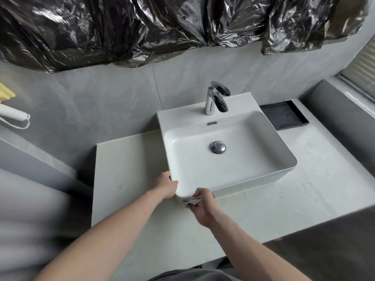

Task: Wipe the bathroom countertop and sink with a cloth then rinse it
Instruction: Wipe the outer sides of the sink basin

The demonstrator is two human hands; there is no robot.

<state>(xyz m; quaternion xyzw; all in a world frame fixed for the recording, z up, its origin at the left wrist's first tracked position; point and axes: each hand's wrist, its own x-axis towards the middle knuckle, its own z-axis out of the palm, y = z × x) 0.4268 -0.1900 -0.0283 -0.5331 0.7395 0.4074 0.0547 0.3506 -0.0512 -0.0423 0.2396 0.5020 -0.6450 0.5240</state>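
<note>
The right hand [203, 207] is curled round a small bunched cloth [193, 201], pinching it against the outer wall of the sink [233, 159] at the near-left corner, just where the basin meets the tabletop [274, 203]. Only a pale scrap of the cloth shows past the fingers, so how it is folded is hard to say. The left hand [166, 185] sits just beside it, round the same corner at about nine o'clock from the right hand, fingers lying fairly straight against the basin's left wall with the thumb on the rim, as if steadying.

From the cloth, the sink's front wall runs away toward three o'clock, and that is the relation that matters: the long unwiped run lies to the right of the hand, along the basin's near face. The right hand is the nearer one to it and already carries the cloth, so a sweep that way looks like the natural stroke.

Further out, the bowl opens toward twelve o'clock with its drain plug [217, 147] in the middle and the chrome faucet [216, 98] beyond, where the rinse will have to happen. A dark tray [284, 116] lies at about two o'clock.
</note>
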